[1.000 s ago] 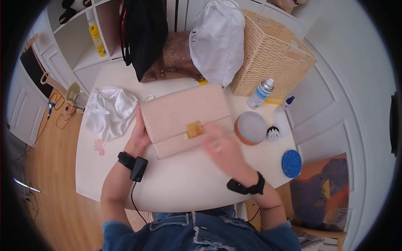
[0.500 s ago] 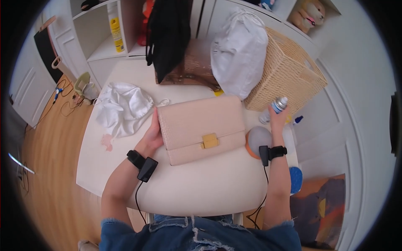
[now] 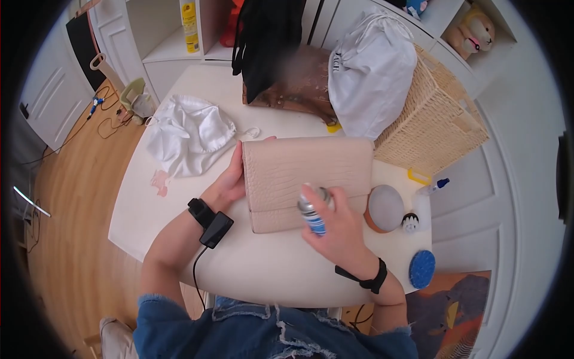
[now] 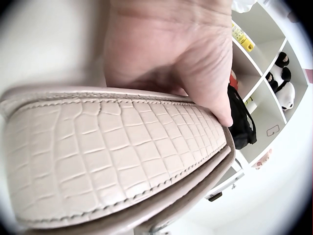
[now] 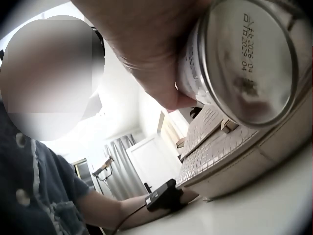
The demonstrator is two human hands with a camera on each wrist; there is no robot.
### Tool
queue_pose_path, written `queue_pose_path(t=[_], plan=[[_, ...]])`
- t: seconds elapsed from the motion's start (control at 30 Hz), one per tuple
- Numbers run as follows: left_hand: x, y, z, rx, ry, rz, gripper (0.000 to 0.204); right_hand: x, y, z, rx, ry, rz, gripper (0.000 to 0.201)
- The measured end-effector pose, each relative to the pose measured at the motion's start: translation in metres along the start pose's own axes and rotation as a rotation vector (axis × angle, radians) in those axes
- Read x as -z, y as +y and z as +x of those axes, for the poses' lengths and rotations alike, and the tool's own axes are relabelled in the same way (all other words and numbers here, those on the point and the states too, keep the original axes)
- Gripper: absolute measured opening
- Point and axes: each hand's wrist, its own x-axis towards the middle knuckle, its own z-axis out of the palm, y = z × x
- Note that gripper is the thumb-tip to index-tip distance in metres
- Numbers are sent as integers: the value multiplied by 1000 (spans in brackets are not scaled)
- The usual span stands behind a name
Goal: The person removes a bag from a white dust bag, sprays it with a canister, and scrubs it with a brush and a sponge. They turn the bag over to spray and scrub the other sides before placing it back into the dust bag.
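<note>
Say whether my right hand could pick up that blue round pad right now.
Probably not: your right hand grips the spray can, though the way to the blue pad looks free.

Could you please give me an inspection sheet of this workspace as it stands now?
Surface: pale table, pink patch at its left.
Job's things: beige bag, flap down; spray can before it.
Clutter: white cloth at left; basket and brown bag behind; blue disc at right.
Grippers: left hand grips the beige bag's left side; right hand holds the can.
Cables: one hangs from the left wrist camera; others lie on the floor.
Surroundings: white shelves, wooden floor.
</note>
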Motion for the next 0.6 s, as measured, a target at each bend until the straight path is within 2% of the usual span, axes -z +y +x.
queue_pose_path(t=[0.13, 0.2, 0.23, 0.3, 0.33, 0.4, 0.43, 0.5, 0.6], plan=[[-2, 0, -1, -9, -44, -18, 77, -5, -11, 5, 5, -105, 23, 70], [-1, -1, 0, -10, -38, -15, 77, -11, -8, 8, 52, -3, -12, 69], [-1, -1, -1, -13, -33, -9, 77, -12, -4, 9, 55, -6, -9, 69], [1, -1, -1, -18, -44, 9, 78, -10, 6, 12, -87, 87, -129, 69], [1, 0, -1, -17, -58, 29, 78, -5, 12, 15, -81, 85, -127, 69], [1, 0, -1, -12, -57, 25, 78, 7, 27, 21, -282, 180, -137, 72], [2, 0, -1, -2, -59, 22, 78, 13, 34, 22, -278, 177, -138, 72], [2, 0, -1, -1, -67, 3, 78, 23, 46, 22, -409, 242, -306, 72], [2, 0, -1, -5, -62, 2, 78, 30, 45, 20, -460, 202, -302, 72]])
